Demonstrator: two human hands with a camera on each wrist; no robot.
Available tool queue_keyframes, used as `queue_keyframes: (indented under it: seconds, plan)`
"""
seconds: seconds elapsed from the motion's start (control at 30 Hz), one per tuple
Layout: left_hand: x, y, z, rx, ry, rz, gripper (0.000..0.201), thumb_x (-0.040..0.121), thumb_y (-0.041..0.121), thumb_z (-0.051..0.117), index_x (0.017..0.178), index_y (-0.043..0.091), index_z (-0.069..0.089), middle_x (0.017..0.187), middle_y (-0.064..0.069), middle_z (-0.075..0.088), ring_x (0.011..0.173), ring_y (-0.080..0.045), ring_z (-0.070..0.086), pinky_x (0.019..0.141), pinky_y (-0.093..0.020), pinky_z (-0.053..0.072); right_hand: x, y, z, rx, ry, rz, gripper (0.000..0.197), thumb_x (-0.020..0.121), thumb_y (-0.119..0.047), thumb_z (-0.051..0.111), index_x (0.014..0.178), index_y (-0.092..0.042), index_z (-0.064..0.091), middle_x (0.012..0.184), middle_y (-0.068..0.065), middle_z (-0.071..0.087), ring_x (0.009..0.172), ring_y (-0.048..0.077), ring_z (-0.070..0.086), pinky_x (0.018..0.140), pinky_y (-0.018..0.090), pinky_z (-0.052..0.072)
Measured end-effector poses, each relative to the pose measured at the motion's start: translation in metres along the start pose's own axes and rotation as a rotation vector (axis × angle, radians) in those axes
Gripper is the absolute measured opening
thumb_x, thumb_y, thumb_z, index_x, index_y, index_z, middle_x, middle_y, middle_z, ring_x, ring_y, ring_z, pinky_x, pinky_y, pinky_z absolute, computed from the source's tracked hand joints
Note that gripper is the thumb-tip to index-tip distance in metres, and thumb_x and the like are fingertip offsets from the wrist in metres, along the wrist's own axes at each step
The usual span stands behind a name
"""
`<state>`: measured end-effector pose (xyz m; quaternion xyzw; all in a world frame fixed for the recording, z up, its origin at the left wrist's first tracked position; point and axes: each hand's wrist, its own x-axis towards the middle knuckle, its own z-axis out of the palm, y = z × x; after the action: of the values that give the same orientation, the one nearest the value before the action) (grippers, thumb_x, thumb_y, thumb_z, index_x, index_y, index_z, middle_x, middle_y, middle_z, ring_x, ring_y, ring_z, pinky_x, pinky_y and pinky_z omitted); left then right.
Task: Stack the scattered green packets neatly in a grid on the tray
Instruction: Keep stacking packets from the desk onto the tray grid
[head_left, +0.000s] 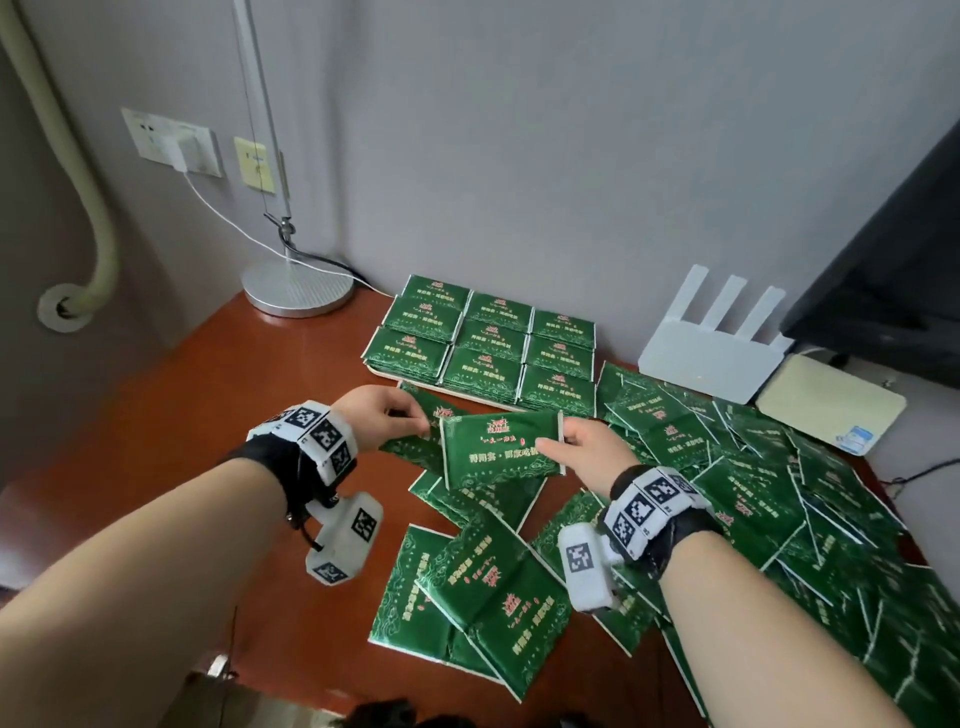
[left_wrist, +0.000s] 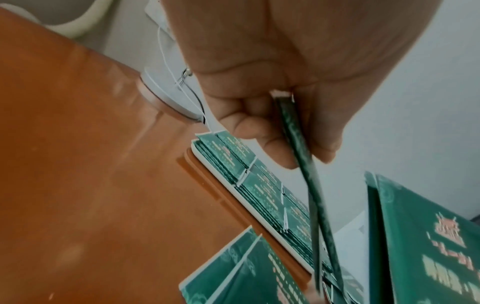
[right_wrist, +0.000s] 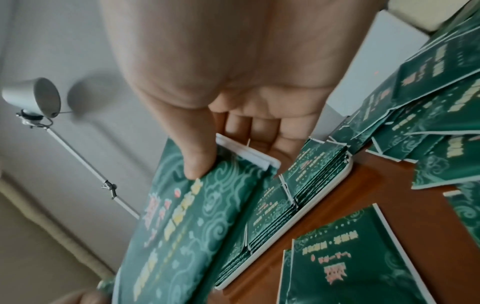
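We count nine piles of packets (head_left: 480, 340) in a three-by-three grid on one tray (head_left: 457, 391). Our left hand (head_left: 376, 415) pinches one packet (head_left: 415, 415); our right hand (head_left: 587, 449) pinches another green packet (head_left: 498, 452), both held above the table (head_left: 156, 441), just before the tray

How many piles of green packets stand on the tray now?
9 piles on the tray, in three rows: three by the wall, three in the middle, three at the near edge. Nothing seems hidden.
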<state>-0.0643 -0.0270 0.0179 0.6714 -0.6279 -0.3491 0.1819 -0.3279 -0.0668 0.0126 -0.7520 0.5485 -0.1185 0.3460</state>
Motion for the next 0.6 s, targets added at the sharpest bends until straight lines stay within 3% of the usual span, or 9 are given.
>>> queue_keyframes:
  seconds: [0.1, 0.17, 0.23, 0.3, 0.37, 0.5, 0.6]
  plan:
    - [0.003, -0.008, -0.018, 0.002, 0.034, 0.047, 0.014, 0.091, 0.033, 0.054, 0.08, 0.029, 0.062, 0.074, 0.011, 0.056, 0.065, -0.007, 0.049, 0.059, -0.016, 0.038, 0.001, -0.005, -0.001, -0.007, 0.033, 0.031, 0.029, 0.091, -0.03, 0.053, 0.073, -0.008, 0.057, 0.079, 0.01, 0.06, 0.071, 0.019, 0.053, 0.071, 0.029, 0.042]
    - [0.006, -0.006, -0.024, -0.064, 0.038, 0.108, 0.016, 0.091, 0.039, 0.052, 0.091, 0.029, 0.063, 0.081, 0.012, 0.059, 0.069, -0.004, 0.052, 0.063, -0.014, 0.04, 0.004, -0.013, 0.002, -0.015, 0.03, 0.026, 0.034, 0.091, -0.032, 0.053, 0.082, 0.0, 0.059, 0.087, 0.013, 0.063, 0.081, 0.024, 0.058, 0.079, 0.033, 0.045]
    - [0.01, -0.001, -0.026, -0.099, -0.002, 0.164, 0.014, 0.088, 0.04, 0.056, 0.097, 0.032, 0.063, 0.086, 0.017, 0.059, 0.076, 0.001, 0.054, 0.069, -0.01, 0.04, 0.007, -0.022, 0.005, 0.012, 0.034, 0.019, 0.031, 0.091, -0.033, 0.053, 0.093, -0.003, 0.063, 0.098, 0.01, 0.066, 0.092, 0.023, 0.061, 0.087, 0.035, 0.047]
    - [0.016, 0.004, -0.027, -0.065, -0.036, 0.188, 0.005, 0.086, 0.036, 0.06, 0.087, 0.032, 0.064, 0.081, 0.017, 0.06, 0.075, -0.002, 0.056, 0.069, -0.013, 0.043, 0.008, -0.033, 0.008, 0.055, 0.035, 0.016, 0.024, 0.091, -0.032, 0.053, 0.095, -0.011, 0.065, 0.102, 0.004, 0.067, 0.096, 0.02, 0.061, 0.089, 0.034, 0.047]
    - [0.022, 0.005, -0.03, -0.049, -0.038, 0.2, 0.01, 0.084, 0.033, 0.063, 0.075, 0.03, 0.062, 0.074, 0.013, 0.059, 0.07, -0.006, 0.055, 0.067, -0.016, 0.044, 0.009, -0.039, 0.006, 0.075, 0.053, 0.019, 0.025, 0.091, -0.031, 0.054, 0.098, -0.011, 0.065, 0.104, 0.005, 0.067, 0.097, 0.021, 0.061, 0.091, 0.035, 0.047]
    - [0.032, -0.002, -0.037, -0.103, -0.056, 0.198, 0.019, 0.082, 0.035, 0.065, 0.071, 0.021, 0.058, 0.067, 0.006, 0.053, 0.06, -0.009, 0.047, 0.06, -0.018, 0.04, 0.009, -0.043, 0.004, 0.045, 0.072, 0.065, 0.03, 0.09, -0.035, 0.053, 0.099, -0.009, 0.065, 0.099, 0.006, 0.067, 0.088, 0.019, 0.061, 0.087, 0.034, 0.046]
    - [0.041, -0.004, -0.04, -0.062, -0.079, 0.208, 0.022, 0.084, 0.038, 0.062, 0.071, 0.022, 0.054, 0.07, 0.001, 0.051, 0.063, -0.012, 0.046, 0.062, -0.022, 0.041, 0.011, -0.045, 0.006, 0.027, 0.103, 0.111, 0.046, 0.088, -0.043, 0.052, 0.103, -0.001, 0.06, 0.099, 0.018, 0.064, 0.076, 0.018, 0.055, 0.082, 0.038, 0.048]
